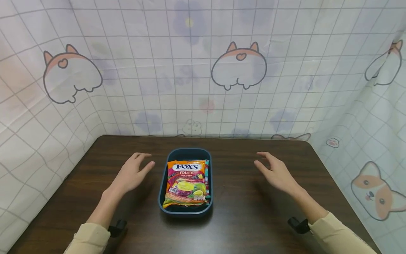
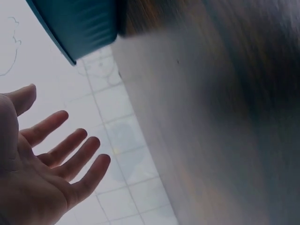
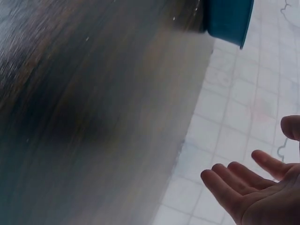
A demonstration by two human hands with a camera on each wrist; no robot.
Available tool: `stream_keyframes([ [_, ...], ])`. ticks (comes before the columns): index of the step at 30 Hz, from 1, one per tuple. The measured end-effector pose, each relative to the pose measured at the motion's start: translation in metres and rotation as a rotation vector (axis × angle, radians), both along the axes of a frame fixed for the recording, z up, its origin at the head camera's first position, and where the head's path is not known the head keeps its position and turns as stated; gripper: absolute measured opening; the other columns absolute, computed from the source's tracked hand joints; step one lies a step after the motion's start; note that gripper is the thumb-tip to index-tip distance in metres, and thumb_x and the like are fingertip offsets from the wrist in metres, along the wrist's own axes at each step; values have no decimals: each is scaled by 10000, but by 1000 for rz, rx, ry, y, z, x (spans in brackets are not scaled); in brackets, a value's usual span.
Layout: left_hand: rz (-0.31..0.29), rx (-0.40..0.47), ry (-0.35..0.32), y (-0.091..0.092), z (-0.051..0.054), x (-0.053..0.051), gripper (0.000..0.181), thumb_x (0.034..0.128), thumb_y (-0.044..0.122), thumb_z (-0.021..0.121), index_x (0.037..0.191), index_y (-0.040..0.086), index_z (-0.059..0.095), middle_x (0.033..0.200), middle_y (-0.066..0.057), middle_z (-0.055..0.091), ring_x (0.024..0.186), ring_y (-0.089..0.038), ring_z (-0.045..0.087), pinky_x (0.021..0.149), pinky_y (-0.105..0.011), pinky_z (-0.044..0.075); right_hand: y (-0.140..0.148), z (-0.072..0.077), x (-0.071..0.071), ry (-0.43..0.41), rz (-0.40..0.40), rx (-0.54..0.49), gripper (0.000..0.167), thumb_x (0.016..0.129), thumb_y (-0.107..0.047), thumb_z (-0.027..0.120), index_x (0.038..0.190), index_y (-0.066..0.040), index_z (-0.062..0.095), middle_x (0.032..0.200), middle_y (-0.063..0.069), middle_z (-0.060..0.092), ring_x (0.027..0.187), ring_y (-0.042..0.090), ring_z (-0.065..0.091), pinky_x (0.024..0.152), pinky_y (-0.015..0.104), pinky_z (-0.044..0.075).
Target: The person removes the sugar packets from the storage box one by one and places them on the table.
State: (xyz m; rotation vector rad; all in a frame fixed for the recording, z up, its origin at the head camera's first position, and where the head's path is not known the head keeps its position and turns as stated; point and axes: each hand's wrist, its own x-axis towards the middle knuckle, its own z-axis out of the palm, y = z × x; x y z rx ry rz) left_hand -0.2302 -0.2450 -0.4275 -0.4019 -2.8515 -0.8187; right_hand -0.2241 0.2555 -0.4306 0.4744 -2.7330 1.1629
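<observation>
A dark blue basket [image 1: 185, 213] stands on the table, holding an orange and purple FOX'S candy bag [image 1: 186, 183] that lies face up. Part of a teal packet [image 1: 207, 179] shows beneath the bag's right side. My left hand [image 1: 131, 173] hovers left of the basket, fingers relaxed and holding nothing. Farther off, to the basket's right, my right hand [image 1: 277, 173] hovers with its fingers loosely extended, also holding nothing. Neither hand touches the basket. Both palms show, the left hand [image 2: 51, 164] in the left wrist view and the right hand [image 3: 262, 187] in the right wrist view.
The dark brown wooden table [image 1: 241, 225] extends around the basket. Behind it and on both sides hangs a white grid-patterned cloth [image 1: 190, 102] with corgi drawings. Each wrist carries a small black device, one by the left sleeve [image 1: 90, 238], one by the right sleeve [image 1: 339, 233].
</observation>
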Motion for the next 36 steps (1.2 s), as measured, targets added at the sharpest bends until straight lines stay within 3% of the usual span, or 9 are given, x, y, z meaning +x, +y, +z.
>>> stream_keyframes([
  [5,3,115,-20,5,0,5,509,1051,376,596,1383,-10,578,1354,-230,566,1226,-423,542,1005,-623,457,-7,3,2,7,29,-49,465,1075,-321,564,1434,-29,512,1439,193,553,1308,431,525,977,573,504],
  [8,22,198,-68,7,1,9,473,1041,364,622,1359,14,600,1314,-198,611,1182,-381,588,962,-575,509,-12,4,4,11,43,-75,440,1072,-298,576,1427,-45,522,1410,178,573,1290,418,539,962,558,516],
  [14,20,452,-265,15,3,12,483,1029,311,656,1397,11,570,1357,-208,590,1165,-384,626,920,-434,568,-24,6,6,-8,59,-143,415,1060,-283,602,1422,-93,529,1401,134,585,1258,372,572,947,556,513],
  [19,11,671,-417,16,0,14,556,1027,275,662,1452,-41,493,1420,-257,504,1281,-431,540,982,-437,523,-36,5,8,-65,79,-203,399,1052,-280,619,1408,-118,543,1378,117,603,1210,343,615,874,506,565],
  [24,18,743,-474,17,-6,12,570,1034,244,651,1476,-56,454,1395,-259,501,1255,-408,561,978,-423,526,-51,3,7,-105,100,-279,368,1043,-222,636,1375,-85,559,1336,135,618,1149,358,646,856,513,580],
  [36,-17,777,-555,28,-10,9,574,1022,170,663,1501,-43,431,1411,-262,510,1252,-359,575,1013,-479,495,-84,2,13,-252,183,-435,396,1032,-138,642,1389,-18,516,1347,205,563,1149,328,656,928,449,562],
])
